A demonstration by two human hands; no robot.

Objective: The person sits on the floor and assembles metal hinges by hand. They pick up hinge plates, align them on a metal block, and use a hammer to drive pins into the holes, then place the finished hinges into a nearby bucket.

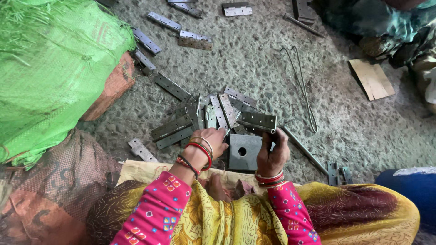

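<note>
A green woven sack (50, 68) bulges at the far left, well to the left of the square steel block (244, 152), with a brownish bundle (111, 86) tucked just under its edge. What the sack holds cannot be seen.

The left hand (210, 144) rests palm down just left of the block, its fingers curled over the near edge of the hinge pile (204, 119); whether its grip is closed on any single hinge cannot be told. The pile lies right behind the block on the rough concrete floor (254, 59), roughly a dozen grey metal hinges overlapping. About seven more hinges lie scattered farther behind and to the left of the block.

The block itself is one flat square plate with a round hole in the middle, sitting between the two hands.

The right hand (273, 156) stands at the block's right edge, its grip clamped on a folded hinge (258, 121) that juts out above the block's far corner.

A bent wire loop (303, 88) lies behind and right of the block, and one cardboard scrap (372, 79) sits farther right still.
</note>
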